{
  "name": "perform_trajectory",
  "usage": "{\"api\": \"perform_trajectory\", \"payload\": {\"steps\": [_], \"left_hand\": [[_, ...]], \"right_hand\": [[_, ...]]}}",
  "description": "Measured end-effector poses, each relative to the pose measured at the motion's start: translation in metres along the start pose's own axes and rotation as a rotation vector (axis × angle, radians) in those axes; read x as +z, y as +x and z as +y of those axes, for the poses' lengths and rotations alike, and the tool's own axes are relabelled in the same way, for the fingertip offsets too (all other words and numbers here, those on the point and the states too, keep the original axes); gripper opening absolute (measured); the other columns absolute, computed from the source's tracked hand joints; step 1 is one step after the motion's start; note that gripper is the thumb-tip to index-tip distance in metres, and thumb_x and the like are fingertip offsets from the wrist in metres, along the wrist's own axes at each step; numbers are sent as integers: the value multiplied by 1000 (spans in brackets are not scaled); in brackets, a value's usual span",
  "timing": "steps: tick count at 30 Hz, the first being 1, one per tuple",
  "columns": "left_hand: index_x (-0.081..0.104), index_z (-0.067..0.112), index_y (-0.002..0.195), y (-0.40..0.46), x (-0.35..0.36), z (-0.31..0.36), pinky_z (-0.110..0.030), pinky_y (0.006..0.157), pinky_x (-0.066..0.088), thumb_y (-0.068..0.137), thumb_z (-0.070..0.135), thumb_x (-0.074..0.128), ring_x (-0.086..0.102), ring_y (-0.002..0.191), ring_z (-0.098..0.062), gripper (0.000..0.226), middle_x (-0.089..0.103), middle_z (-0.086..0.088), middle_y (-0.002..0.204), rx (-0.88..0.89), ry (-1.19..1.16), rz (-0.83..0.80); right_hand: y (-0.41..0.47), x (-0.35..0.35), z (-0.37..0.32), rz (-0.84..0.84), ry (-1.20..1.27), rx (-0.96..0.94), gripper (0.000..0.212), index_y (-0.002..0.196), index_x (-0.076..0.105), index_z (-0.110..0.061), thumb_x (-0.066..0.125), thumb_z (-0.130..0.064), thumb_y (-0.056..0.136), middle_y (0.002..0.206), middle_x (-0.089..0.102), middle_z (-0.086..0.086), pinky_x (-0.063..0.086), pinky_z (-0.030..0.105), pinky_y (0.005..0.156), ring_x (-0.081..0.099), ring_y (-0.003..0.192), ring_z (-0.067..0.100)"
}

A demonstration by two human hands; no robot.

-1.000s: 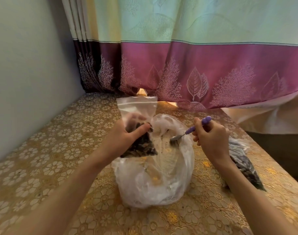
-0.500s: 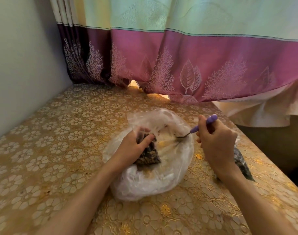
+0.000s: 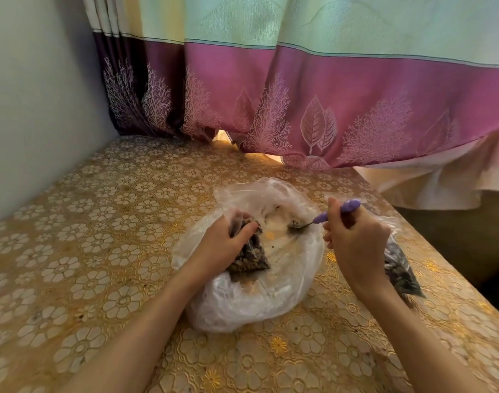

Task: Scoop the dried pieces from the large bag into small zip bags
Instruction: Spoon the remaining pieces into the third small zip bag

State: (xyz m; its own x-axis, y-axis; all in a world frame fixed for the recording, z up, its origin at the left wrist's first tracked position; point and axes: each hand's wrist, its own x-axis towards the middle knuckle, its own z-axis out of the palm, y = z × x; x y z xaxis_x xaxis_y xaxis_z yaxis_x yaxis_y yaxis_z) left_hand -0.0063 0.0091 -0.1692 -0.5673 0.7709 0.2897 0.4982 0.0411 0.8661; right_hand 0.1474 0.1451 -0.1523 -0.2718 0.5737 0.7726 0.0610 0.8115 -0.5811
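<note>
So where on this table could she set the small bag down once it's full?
Bare tablecloth lies between the wall and the large bag, and behind it toward the curtain. The right edge is crowded: a filled zip bag lies behind the right hand.

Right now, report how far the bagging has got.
Done: one filled zip bag lies on the table behind the right wrist. In hand: the left hand grips a small zip bag already dark with pieces over the large bag; the right hand holds the spoon inside it. Left: few pieces show in the large bag; the held bag is unsealed.
</note>
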Motion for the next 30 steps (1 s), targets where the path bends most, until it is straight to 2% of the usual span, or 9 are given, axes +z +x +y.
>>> {"api": "perform_trajectory", "payload": {"steps": [4,8,12,14,18,21,26,28,30], "left_hand": [[50,34,89,-1,0,1,-16,69,47,92,30,52,56,87,4,5,62,11,95,-7,9,-7],[52,27,96,-1,0,0,-20,75,48,92,31,52,56,90,0,6,62,5,99,-19,25,-1],[54,17,99,-1,0,2,-36,81,48,92,29,52,60,94,-21,14,63,-14,101,-14,36,9],[54,12,99,-1,0,2,-40,83,48,92,28,52,61,94,-23,18,63,-16,101,-13,28,0],[55,17,97,-2,0,2,-31,79,50,92,28,53,60,88,-6,12,65,-2,96,-14,12,1],[54,30,88,-2,0,1,-16,76,47,91,27,55,55,88,9,4,62,14,93,-35,-36,-2],[55,30,86,-2,0,1,-10,65,49,87,25,60,61,77,7,7,66,6,88,-24,-65,50],[56,30,87,-1,0,0,-15,64,52,86,25,62,64,78,0,8,68,1,85,-19,-70,77],[56,30,89,0,1,-1,-29,72,53,85,27,64,64,85,-19,10,68,-10,89,-36,-48,94]], "right_hand": [[3,10,5,-8,58,76,25,70,59,-19,54,-18,95,65,68,-2,49,19,42,62,48,6],[6,24,8,-12,110,159,27,76,63,-4,53,-21,95,69,69,-3,48,16,41,61,46,5],[8,31,12,-11,187,249,29,79,64,-2,53,-22,95,70,70,-5,49,16,45,61,45,5],[6,35,15,-3,190,305,31,78,68,-4,52,-25,95,69,70,-4,53,20,50,62,46,4],[5,40,19,-18,283,504,33,78,72,-7,52,-27,96,68,72,4,58,34,65,69,57,15],[7,37,21,-18,451,676,34,70,71,-12,52,-23,96,75,73,9,58,29,65,69,62,19],[8,28,21,5,628,810,49,51,71,-13,51,-17,96,75,73,14,55,21,55,64,55,14],[8,24,16,11,623,774,51,49,71,-16,51,-15,95,72,73,14,54,23,53,62,54,17],[11,20,9,17,615,719,50,50,71,-16,50,-11,94,73,72,17,53,27,54,60,54,20]]}}
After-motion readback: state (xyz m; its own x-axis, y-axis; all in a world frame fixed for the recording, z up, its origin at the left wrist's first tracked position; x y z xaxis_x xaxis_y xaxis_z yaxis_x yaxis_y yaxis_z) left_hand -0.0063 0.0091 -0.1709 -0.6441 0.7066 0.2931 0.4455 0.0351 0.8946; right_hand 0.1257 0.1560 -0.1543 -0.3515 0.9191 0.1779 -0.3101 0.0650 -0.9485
